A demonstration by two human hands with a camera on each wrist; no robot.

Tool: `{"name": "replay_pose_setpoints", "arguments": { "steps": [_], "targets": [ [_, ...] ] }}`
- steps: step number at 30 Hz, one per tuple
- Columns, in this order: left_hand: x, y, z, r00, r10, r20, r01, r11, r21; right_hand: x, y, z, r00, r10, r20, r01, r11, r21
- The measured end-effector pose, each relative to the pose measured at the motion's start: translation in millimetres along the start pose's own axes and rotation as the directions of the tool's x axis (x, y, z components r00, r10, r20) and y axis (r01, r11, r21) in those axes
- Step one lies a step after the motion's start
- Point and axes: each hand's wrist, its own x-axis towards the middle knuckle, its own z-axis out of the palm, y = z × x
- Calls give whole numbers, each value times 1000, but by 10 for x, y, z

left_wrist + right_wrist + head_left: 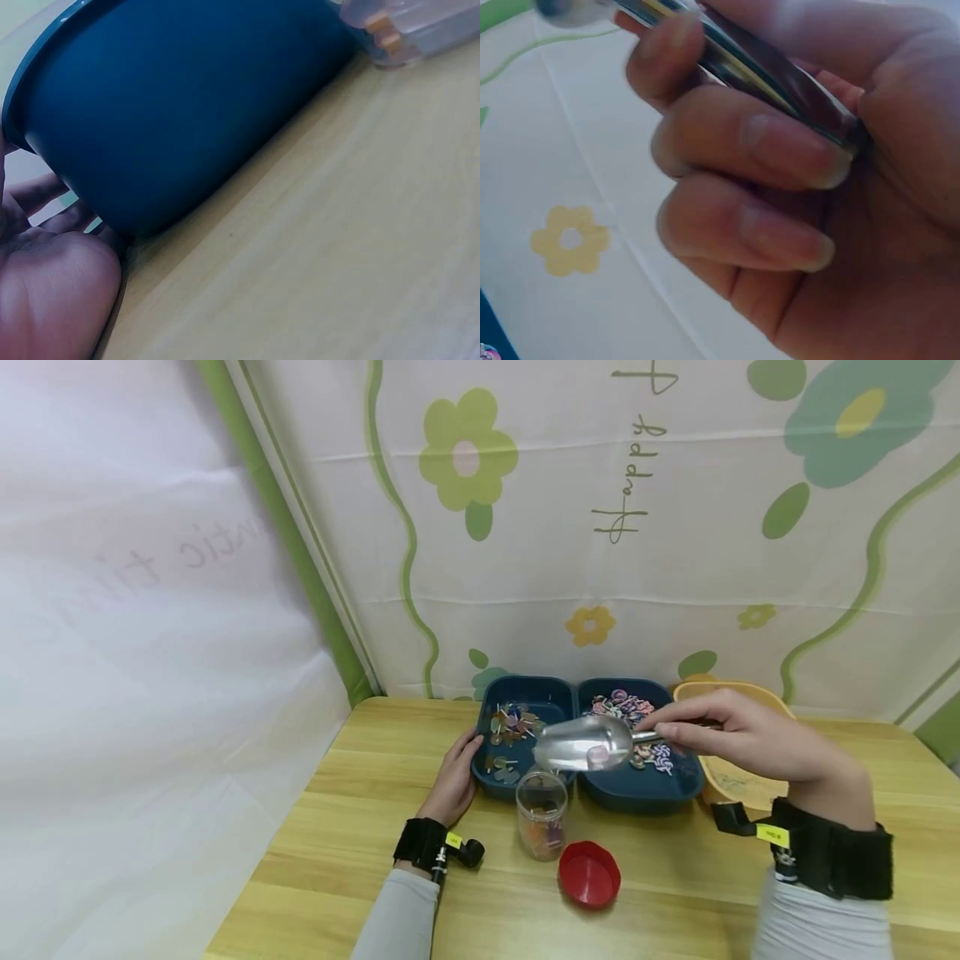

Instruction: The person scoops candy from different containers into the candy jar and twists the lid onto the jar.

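My right hand [742, 735] grips the handle of a shiny metal scoop [573, 742], its fingers [735, 142] curled round it. The scoop is above the front of two dark blue bins, its front end just above a clear jar [542, 827]. A small pinkish shape shows on the scoop. Orange and purple pieces lie low in the jar. My left hand [453, 781] rests against the outer left side of the left blue bin [525, 689], which holds small charms. The right blue bin [637, 797] contains lollipop-like swirl pieces. In the left wrist view, the bin wall [187, 97] partly hides the fingers.
A red lid [589, 875] lies on the wooden table [660, 893] in front of the jar, to its right. Beside the right blue bin stands a yellow bin [750, 693], partly behind my right hand. A patterned curtain [525, 577] hangs behind the bins.
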Motion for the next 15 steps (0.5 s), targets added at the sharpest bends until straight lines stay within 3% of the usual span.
{"name": "replay_pose_setpoints", "arguments": {
  "steps": [15],
  "targets": [
    [14, -6, 8, 999, -13, -32, 14, 1000, 7, -27, -47, 16, 997, -21, 76, 22, 1000, -11]
  ]
}}
